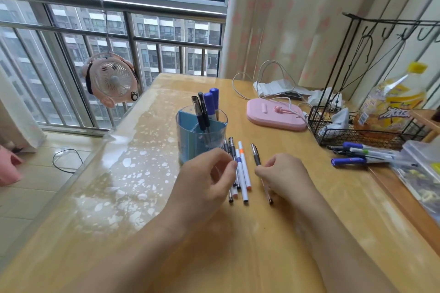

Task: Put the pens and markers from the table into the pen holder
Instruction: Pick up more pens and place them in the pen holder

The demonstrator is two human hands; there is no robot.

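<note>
A clear blue pen holder (190,143) stands mid-table with two black pens and two blue-capped markers (212,100) upright in it. Just in front of it lie several pens side by side, among them a white marker with an orange band (245,169). My left hand (204,181) pinches the left pens of that row between thumb and forefinger. My right hand (283,173) pinches a separate dark-capped pen (256,154) lying to the right. More pens and a blue marker (350,161) lie at the right, by the basket.
A pink lamp base (276,114) with a white cable sits behind the pens. A black wire basket (357,131) holding a yellow bottle stands at the right, a clear plastic box (423,166) beside it. A pink fan (112,78) hangs at the window, left.
</note>
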